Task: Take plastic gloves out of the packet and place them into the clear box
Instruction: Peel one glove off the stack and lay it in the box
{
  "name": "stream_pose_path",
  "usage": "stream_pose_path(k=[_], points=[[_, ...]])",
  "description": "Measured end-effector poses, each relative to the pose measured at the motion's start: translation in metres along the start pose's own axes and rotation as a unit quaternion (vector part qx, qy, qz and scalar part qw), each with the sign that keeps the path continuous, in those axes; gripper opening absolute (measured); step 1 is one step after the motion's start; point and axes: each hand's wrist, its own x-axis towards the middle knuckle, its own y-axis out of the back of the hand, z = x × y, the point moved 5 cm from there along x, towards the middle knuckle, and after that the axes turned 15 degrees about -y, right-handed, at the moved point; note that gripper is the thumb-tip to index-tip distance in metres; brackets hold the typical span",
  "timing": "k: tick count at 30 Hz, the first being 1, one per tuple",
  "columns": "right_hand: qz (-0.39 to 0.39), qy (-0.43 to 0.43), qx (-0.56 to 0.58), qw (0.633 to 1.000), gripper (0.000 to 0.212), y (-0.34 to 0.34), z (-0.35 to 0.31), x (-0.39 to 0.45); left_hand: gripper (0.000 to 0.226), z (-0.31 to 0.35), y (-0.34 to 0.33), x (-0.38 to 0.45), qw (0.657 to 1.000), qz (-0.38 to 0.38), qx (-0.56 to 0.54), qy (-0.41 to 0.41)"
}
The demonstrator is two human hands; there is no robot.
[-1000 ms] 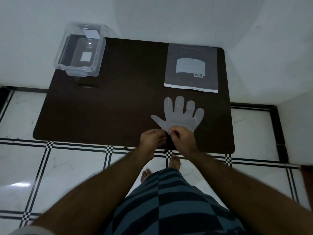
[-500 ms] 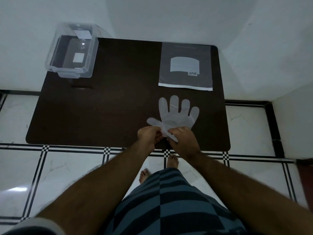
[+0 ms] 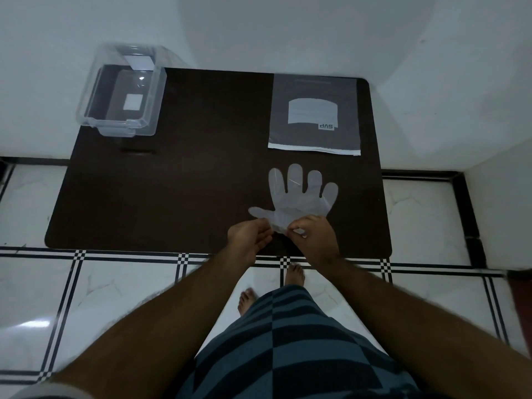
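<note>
A thin see-through plastic glove [image 3: 302, 201] lies flat on the dark table [image 3: 178, 191], fingers pointing away from me. Both hands pinch its cuff at the near edge: my left hand [image 3: 250, 237] on the thumb side, my right hand [image 3: 314, 236] on the other side, with the cuff folded up between the fingers. The grey glove packet [image 3: 314, 115] lies flat just beyond the glove at the far right. The clear box [image 3: 123, 92] stands open-topped at the table's far left corner, with only a white label showing through it.
White walls [image 3: 288, 30] close in behind and to the right of the table. Below the table's near edge is a white tiled floor [image 3: 115, 289] with black lines, where my bare feet and striped shorts show.
The glove's cuff has been lifted and folded up between both hands. The hands have stayed at the near edge; the view has shifted slightly.
</note>
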Motion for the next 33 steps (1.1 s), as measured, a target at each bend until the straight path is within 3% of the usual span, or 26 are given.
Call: stream_pose_path(k=[15,20,25,29,33], points=[[-0.139,-0.175,0.13,0.966,0.009,-0.009,0.018,-0.001,0.018,-0.008,0.007,0.004,0.999,0.018,0.021,-0.044],[-0.121,-0.258,0.201,0.937,0.005,-0.009,0.02,-0.003,0.025,-0.002,0.014,0.0,0.983,0.043,0.123,-0.128],[-0.113,-0.279,0.221,0.927,0.011,-0.009,0.017,0.001,0.051,-0.013,0.003,-0.006,0.995,-0.01,0.068,-0.076],[-0.108,-0.284,0.228,0.925,0.012,-0.008,0.016,0.002,0.051,-0.014,-0.002,-0.005,0.997,-0.003,0.042,-0.066],[-0.094,-0.306,0.266,0.909,0.01,-0.004,0.017,0.005,0.049,-0.012,0.002,-0.004,0.991,-0.015,0.104,-0.081]])
